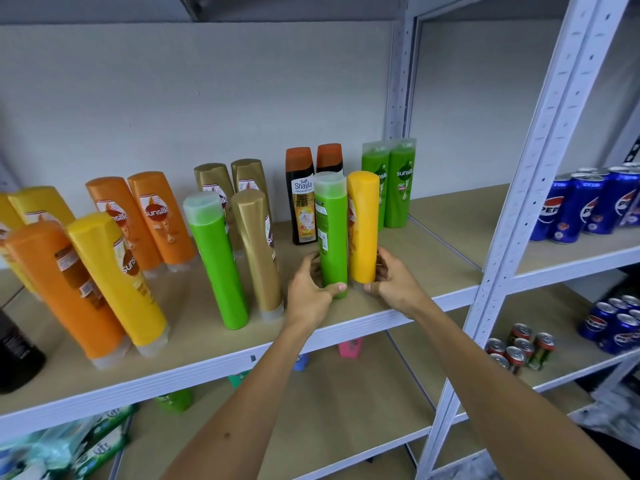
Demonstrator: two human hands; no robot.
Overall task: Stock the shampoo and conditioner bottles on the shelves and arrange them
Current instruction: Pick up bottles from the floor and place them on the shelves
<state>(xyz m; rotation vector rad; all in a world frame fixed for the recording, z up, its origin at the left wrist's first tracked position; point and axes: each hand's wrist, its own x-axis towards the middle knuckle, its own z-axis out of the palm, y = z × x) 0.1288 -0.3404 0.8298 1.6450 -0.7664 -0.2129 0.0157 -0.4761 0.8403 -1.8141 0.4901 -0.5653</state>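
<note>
My left hand (309,292) grips the base of an upright green bottle (331,233) near the front edge of the wooden shelf (433,258). Right beside it stands a yellow bottle (363,226), and my right hand (393,282) holds its lower end with curled fingers. The two bottles touch side by side. Behind them stand two black bottles with orange caps (300,195) and two green Sunsilk bottles (401,183). Further left on the same shelf are a green bottle (216,261), gold bottles (258,249), orange bottles (161,218) and yellow bottles (116,282).
A grey metal upright (526,188) bounds the shelf on the right. Blue Pepsi cans (585,206) fill the neighbouring rack, with more cans (519,348) below. The lower shelf holds green, blue and pink items (349,347). A black bottle (15,355) stands at the far left edge.
</note>
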